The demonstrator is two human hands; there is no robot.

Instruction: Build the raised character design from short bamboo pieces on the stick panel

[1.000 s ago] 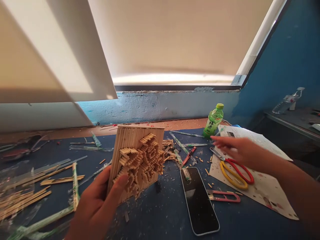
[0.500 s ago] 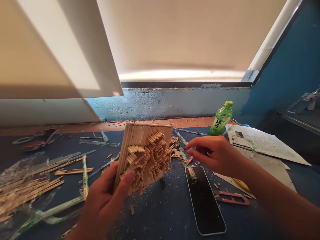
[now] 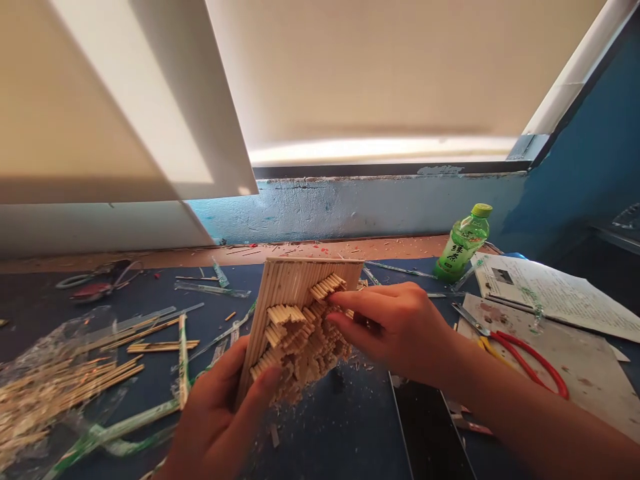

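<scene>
My left hand (image 3: 215, 407) grips the lower left edge of a panel (image 3: 290, 277) made of thin wooden sticks laid side by side, tilted up above the table. Its thumb presses on the front. Raised clusters of short cut stick pieces (image 3: 287, 327) stand out in curved, petal-like rows on the panel's face. My right hand (image 3: 400, 327) is at the upper right cluster, thumb and forefinger drawn together against it. Whatever lies between those fingertips is too small or hidden to make out.
Loose sticks in clear plastic (image 3: 75, 393) and green-marked wrappers (image 3: 120, 420) lie left. Right are a green tea bottle (image 3: 463, 243), red-handled scissors (image 3: 530, 363), an open book (image 3: 575, 297) and a stained grey board (image 3: 595, 380). A phone (image 3: 430, 433) lies partly under my right arm.
My right hand has moved left from above the phone to the panel's raised cluster. The view has shifted slightly, and the red-handled scissors have come out from behind my arm.
</scene>
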